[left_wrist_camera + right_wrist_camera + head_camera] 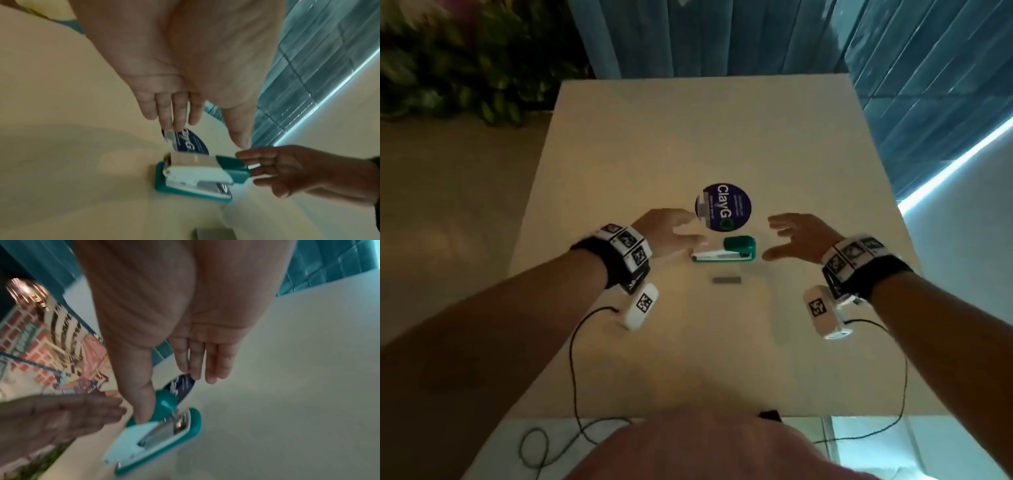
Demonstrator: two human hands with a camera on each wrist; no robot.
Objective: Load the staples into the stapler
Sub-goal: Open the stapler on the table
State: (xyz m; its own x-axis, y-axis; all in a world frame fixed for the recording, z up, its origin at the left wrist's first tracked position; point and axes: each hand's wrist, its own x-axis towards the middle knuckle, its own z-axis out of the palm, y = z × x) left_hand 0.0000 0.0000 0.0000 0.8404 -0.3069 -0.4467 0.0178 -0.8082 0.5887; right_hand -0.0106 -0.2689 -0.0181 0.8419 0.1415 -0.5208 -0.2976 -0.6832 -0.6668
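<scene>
A teal and white stapler (723,253) lies mid-table with its teal cover raised at the right end and the white magazine exposed; it also shows as the stapler (197,177) and the stapler (156,441). A grey strip of staples (726,280) lies on the table just in front of it, with its edge showing as the strip (213,233). My left hand (693,230) hovers at the stapler's left end, fingers straight and holding nothing. My right hand (777,240) spreads open at the right end, thumb close to the cover; whether it touches is unclear.
A round dark-blue sticker (723,206) lies flat just behind the stapler. The beige table (722,359) has bare surface all round. Black wrist-camera cables (573,359) trail over the near edge. Plants stand at far left and blue curtains behind.
</scene>
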